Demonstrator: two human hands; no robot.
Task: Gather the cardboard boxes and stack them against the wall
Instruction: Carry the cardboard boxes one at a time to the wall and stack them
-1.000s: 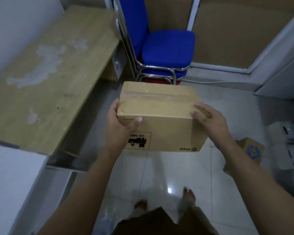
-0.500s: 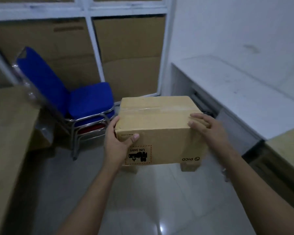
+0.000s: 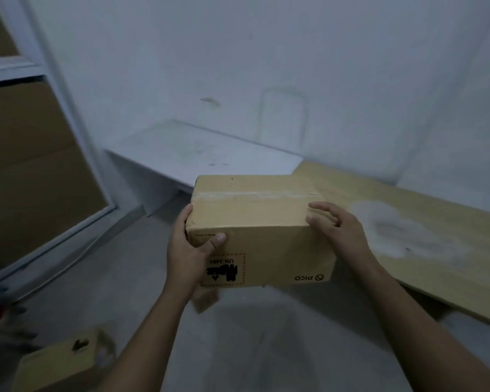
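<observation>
The left hand (image 3: pixel 187 250) gripped the cardboard box (image 3: pixel 260 230) at its 9 o'clock end, thumb (image 3: pixel 217 240) pressed flat on the near face above the red-bordered label, the other fingers laid round the side and partly hidden; the right hand (image 3: pixel 337 233) clasped the 3 o'clock end, its fingers (image 3: pixel 320 207) curled over the top edge and slightly spread; both forearms reached up from 6 o'clock; the box hung level in mid-air at the centre of view, taped seam up, printing upside down; a white desk (image 3: pixel 198 154) stood beyond it at 12 o'clock against the wall (image 3: pixel 266 66); a wooden desk (image 3: pixel 422 236) lay at 3 o'clock; a second box (image 3: pixel 60 363) sat on the floor at 7 o'clock.
</observation>
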